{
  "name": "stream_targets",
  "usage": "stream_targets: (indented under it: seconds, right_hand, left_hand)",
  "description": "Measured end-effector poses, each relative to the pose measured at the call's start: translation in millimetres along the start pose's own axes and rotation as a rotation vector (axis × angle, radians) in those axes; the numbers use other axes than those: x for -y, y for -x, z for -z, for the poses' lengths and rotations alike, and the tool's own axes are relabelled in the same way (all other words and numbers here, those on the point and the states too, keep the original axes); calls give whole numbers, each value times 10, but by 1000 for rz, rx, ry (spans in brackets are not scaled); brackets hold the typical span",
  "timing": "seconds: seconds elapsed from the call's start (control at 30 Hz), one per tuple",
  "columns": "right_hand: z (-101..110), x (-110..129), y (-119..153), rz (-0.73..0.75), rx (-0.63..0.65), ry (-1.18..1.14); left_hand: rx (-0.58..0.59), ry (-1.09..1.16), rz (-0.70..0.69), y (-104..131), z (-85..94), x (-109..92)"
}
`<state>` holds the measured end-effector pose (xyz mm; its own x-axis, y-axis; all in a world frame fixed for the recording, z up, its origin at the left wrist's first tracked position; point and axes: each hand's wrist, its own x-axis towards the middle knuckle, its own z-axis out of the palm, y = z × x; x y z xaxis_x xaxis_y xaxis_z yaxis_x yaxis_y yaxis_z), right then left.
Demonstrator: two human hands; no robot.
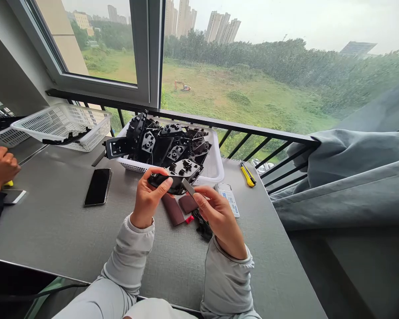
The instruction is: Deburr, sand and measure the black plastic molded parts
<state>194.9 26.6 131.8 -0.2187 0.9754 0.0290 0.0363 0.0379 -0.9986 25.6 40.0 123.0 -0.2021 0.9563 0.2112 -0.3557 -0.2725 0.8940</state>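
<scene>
Fingers [164,188] of your left hand [146,199] close on the left end of a black plastic part [185,167], thumb pressed on its near side, as you hold the piece above the worktop [173,270] at the near edge of a white basket [218,166]. Your right hand [219,217] pinches a flat grey strip [187,186] between thumb and fingers, almost no gap left, its far end at the near side of the part; whether the two touch is hard to tell.

Beyond your hands, more black parts [156,146] heap up in the basket. Under your right hand lie dark red sheets [173,210], a small red piece [189,219] and a black bundle [204,228], partly hidden. To the right rest a white-and-blue packet [232,203] and, farther off, a yellow cutter [248,175].

On your left, a dark-screened phone [97,187] lies flat. Farther left, a second white basket [103,118] carries a long black piece [68,138], and a co-worker's hand [1,166] shows at the edge. A railing [199,120] runs along the window, with an orange excavator [182,86] in the field outside.
</scene>
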Motion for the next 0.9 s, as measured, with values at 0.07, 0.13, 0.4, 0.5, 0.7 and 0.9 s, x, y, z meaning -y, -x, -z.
stream_targets:
  seconds: [0.07, 0.13, 0.4, 0.5, 0.7, 0.9]
  right_hand:
    - [-29, 13, -4, -6, 6, -43]
    - [-56, 18, -5, -8, 23, -82]
    - [-98, -22, -13, 5, 28, -255]
    - [-107, -41, -26, 14, -4, -278]
    - [-135, -80, -41, 17, -21, -241]
    - [-119, -87, -38, 15, -40, -249]
  left_hand:
    - [-36, 33, 9, -15, -9, -16]
    - [-48, 49, 28, -24, -9, -43]
    - [-5, 37, 70, 10, 10, -48]
    - [-3, 9, 74, 19, -6, -9]
    - [5, -39, 18, 8, 3, 43]
    - [97, -107, -77, 4, 8, 5]
